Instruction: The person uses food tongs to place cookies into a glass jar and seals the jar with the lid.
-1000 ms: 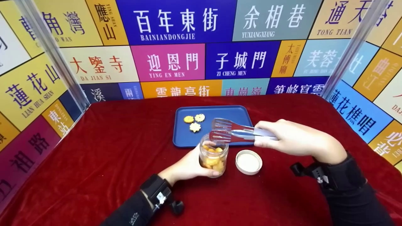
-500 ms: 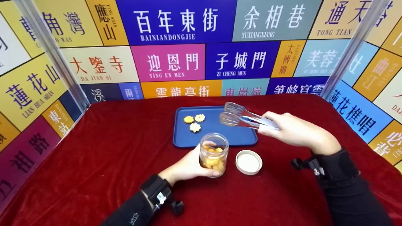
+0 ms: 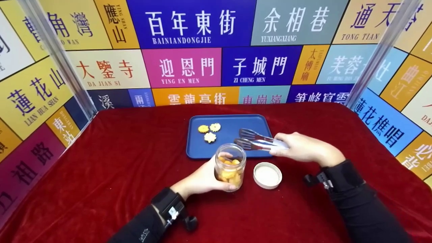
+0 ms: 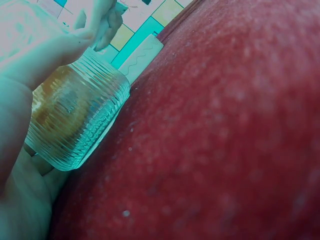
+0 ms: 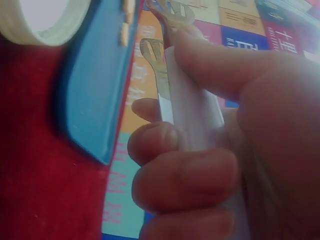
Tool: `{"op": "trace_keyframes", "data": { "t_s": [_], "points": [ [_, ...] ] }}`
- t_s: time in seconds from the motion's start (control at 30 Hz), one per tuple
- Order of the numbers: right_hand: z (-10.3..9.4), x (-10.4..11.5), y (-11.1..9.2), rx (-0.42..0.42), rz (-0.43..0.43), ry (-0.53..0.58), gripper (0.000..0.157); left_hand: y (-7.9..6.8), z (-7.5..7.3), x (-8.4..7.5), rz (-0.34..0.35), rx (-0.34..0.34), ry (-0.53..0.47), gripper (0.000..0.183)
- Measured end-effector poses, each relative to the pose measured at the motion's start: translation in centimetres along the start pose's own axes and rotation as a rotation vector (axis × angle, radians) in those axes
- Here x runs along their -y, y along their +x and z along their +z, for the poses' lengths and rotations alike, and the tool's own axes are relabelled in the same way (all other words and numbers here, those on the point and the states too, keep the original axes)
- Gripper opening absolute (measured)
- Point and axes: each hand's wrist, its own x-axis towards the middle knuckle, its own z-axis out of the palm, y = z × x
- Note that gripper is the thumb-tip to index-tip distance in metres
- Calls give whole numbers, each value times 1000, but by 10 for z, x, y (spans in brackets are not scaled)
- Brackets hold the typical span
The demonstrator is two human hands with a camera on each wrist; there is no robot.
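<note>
My left hand [image 3: 200,177] grips a clear glass jar [image 3: 230,184], thumb in front and fingers curled behind it. The jar stands upright, lidless, part filled with small yellow cookies [image 3: 228,173]. In the left wrist view the ribbed jar [image 4: 85,110] looks close to the red cloth. My right hand [image 3: 303,147] holds metal tongs [image 3: 258,143] by the handles; their slotted ends hang apart over the tray's right part, nothing seen between them. The right wrist view shows fingers curled round the tongs [image 5: 187,100]. On the blue tray [image 3: 195,150] lie three flower-shaped cookies [image 3: 210,137].
A round pale lid [image 3: 267,175] lies on the red cloth [image 3: 135,162] right of the jar, in front of the tray. Behind the table stands a wall of coloured panels [image 3: 189,67] with lettering. Clear upright posts [image 3: 384,54] stand at both sides.
From over the jar's mouth, the tongs in my right hand rose to the right, then came down over the tray's right part. The left hand and jar have stayed in place.
</note>
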Motion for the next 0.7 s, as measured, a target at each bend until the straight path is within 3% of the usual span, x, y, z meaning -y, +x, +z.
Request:
{"op": "trace_keyframes", "data": {
  "t_s": [0.23,0.43,0.7],
  "points": [
    [15,4,20,24,-30,-6,43,-1,-2,1,-8,9,26,88],
    [22,4,50,10,-78,-36,45,0,-2,1,-19,1,17,86],
    [31,12,84,59,-62,-83,50,0,-2,2,-14,18,13,85]
  ]
}}
